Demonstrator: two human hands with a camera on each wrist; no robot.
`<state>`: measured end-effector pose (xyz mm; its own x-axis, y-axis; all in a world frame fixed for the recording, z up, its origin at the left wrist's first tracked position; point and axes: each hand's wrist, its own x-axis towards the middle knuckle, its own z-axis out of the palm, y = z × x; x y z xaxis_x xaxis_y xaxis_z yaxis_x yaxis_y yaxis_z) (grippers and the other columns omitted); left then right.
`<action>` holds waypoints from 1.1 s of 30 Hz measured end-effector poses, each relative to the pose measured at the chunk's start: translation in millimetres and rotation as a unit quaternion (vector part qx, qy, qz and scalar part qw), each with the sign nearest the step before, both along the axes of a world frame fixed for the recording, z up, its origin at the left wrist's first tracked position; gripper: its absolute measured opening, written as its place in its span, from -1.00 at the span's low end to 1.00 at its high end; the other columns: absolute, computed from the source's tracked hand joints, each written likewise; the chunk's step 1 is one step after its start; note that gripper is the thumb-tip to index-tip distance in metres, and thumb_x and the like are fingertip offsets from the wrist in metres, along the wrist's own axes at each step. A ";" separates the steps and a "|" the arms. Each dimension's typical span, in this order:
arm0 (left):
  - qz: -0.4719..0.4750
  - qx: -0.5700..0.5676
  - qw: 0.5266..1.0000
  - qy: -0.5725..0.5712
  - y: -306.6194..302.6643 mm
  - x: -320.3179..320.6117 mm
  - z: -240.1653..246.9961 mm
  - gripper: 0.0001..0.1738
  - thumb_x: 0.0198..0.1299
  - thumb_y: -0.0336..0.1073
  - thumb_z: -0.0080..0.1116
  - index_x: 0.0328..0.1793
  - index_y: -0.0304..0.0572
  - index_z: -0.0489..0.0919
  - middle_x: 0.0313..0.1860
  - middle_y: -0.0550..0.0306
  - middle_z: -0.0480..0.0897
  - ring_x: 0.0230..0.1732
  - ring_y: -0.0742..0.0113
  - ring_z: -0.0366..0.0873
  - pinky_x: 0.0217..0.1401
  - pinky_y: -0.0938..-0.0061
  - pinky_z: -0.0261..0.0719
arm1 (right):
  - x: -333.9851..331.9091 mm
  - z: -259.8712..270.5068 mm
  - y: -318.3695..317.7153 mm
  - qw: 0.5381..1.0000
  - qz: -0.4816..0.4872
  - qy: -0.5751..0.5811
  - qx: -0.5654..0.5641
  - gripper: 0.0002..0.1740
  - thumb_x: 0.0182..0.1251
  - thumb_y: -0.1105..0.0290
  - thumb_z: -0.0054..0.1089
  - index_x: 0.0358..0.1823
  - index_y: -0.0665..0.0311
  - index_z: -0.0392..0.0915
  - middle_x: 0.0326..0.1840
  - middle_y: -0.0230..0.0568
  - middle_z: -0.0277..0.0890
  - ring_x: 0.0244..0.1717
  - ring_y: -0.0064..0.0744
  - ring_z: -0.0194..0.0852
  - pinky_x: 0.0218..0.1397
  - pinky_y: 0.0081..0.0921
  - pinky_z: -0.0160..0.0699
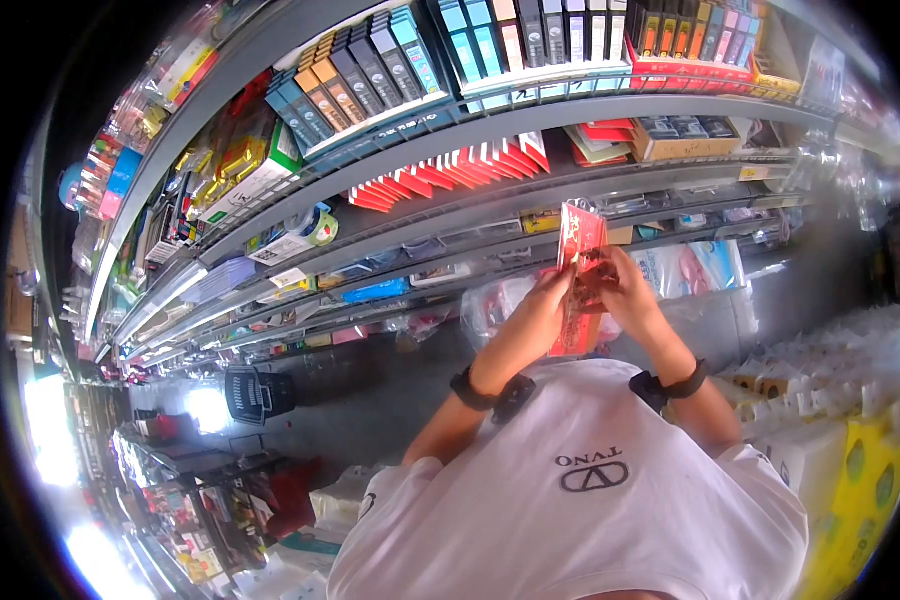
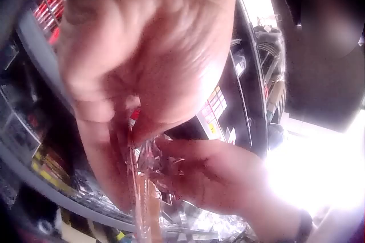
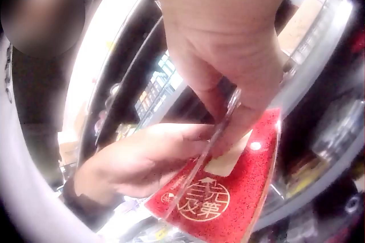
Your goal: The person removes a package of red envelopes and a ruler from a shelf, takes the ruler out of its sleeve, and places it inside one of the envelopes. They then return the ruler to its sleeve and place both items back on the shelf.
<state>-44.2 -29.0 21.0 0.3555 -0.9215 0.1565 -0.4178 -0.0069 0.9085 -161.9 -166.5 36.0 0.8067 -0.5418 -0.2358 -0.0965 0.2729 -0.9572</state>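
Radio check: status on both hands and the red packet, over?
Left hand gripping red packet. Right hand pinching its clear wrap. Packet up before the shelves; nothing seen blocking either hand.

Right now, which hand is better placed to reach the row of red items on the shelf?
Probably the left hand: in the head view it lies nearer the row of red items, with the right hand farther across. Both grip the red packet, so the right would likely hold it alone.
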 end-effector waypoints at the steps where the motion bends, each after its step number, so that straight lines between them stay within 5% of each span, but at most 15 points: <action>1: 0.008 -0.009 1.000 -0.016 0.8 -1.9 0.4 -0.51 0.48 -0.48 -0.02 0.51 -0.26 0.35 0.25 -0.20 0.55 0.24 -0.03 0.56 0.30 0.33 0.49 | 0.9 -1.7 1.2 1.000 0.003 -0.004 -0.012 -0.49 0.33 0.77 -0.07 0.31 0.34 0.32 -0.01 -0.11 0.56 -0.02 -0.35 0.66 -0.09 -0.39 0.81; 6: 0.024 0.023 0.999 -0.018 4.9 -3.1 2.8 -0.47 0.41 -0.46 0.12 0.49 -0.28 0.37 0.23 -0.20 0.55 0.23 -0.01 0.57 0.28 0.32 0.50 | 1.9 -22.6 3.6 0.994 0.007 -0.038 -0.104 -0.46 0.31 0.79 -0.11 0.32 0.35 0.29 0.04 -0.09 0.54 -0.06 -0.36 0.64 -0.02 -0.38 0.74; 12: 0.038 0.012 0.999 0.007 5.4 -1.1 11.5 -0.44 0.32 -0.42 0.27 0.44 -0.32 0.43 0.20 -0.22 0.59 0.22 -0.03 0.59 0.23 0.29 0.53 | 4.4 5.9 11.8 1.000 -0.001 -0.022 0.013 -0.62 0.50 0.58 0.05 0.29 0.37 0.29 0.01 -0.11 0.53 -0.09 -0.40 0.63 -0.16 -0.44 0.78; 17: 0.061 0.021 0.997 -0.042 10.1 -2.2 14.0 -0.48 0.38 -0.40 0.21 0.44 -0.33 0.44 0.18 -0.21 0.64 0.16 0.07 0.65 0.20 0.34 0.55 | 10.7 -16.0 7.9 1.000 0.005 -0.029 -0.005 -0.63 0.52 0.45 0.14 0.25 0.36 0.32 -0.07 -0.13 0.57 -0.14 -0.39 0.65 -0.20 -0.35 0.85; 22: 0.096 0.047 0.986 0.129 20.9 14.0 12.2 -0.58 0.47 -0.36 0.09 0.41 -0.24 0.51 0.08 -0.02 0.69 0.04 0.33 0.65 0.09 0.42 0.55 | 4.0 -4.8 -3.1 0.998 -0.006 0.019 0.051 -0.67 0.50 0.39 0.20 0.20 0.31 0.42 -0.12 -0.26 0.59 -0.17 -0.45 0.69 -0.23 -0.34 0.87; 24: 0.105 0.013 0.984 0.141 27.1 26.3 5.7 -0.62 0.48 -0.39 0.04 0.37 -0.23 0.56 0.10 0.16 0.69 0.06 0.58 0.56 0.11 0.52 0.54 | 0.7 -5.0 -8.9 0.998 -0.027 0.001 0.050 -0.65 0.49 0.40 0.21 0.21 0.31 0.42 -0.11 -0.25 0.59 -0.16 -0.43 0.70 -0.22 -0.34 0.87; 28: 0.110 -0.024 0.960 0.258 31.6 33.5 11.9 -0.68 0.52 -0.38 0.00 0.29 -0.29 0.60 0.14 0.18 0.67 0.11 0.57 0.54 0.23 0.60 0.48 | -6.3 7.4 -12.0 0.998 -0.016 -0.010 0.051 -0.59 0.46 0.39 0.25 0.24 0.33 0.41 -0.09 -0.22 0.60 -0.11 -0.38 0.72 -0.21 -0.32 0.85; 33: 0.107 -0.068 0.955 0.270 29.6 37.3 -0.3 -0.66 0.51 -0.37 0.05 0.35 -0.26 0.48 0.21 0.08 0.63 0.13 0.50 0.56 0.22 0.57 0.49 | -8.2 11.4 -12.1 0.995 -0.012 -0.030 0.092 -0.63 0.44 0.38 0.26 0.18 0.31 0.44 -0.08 -0.28 0.58 -0.14 -0.46 0.68 -0.23 -0.36 0.83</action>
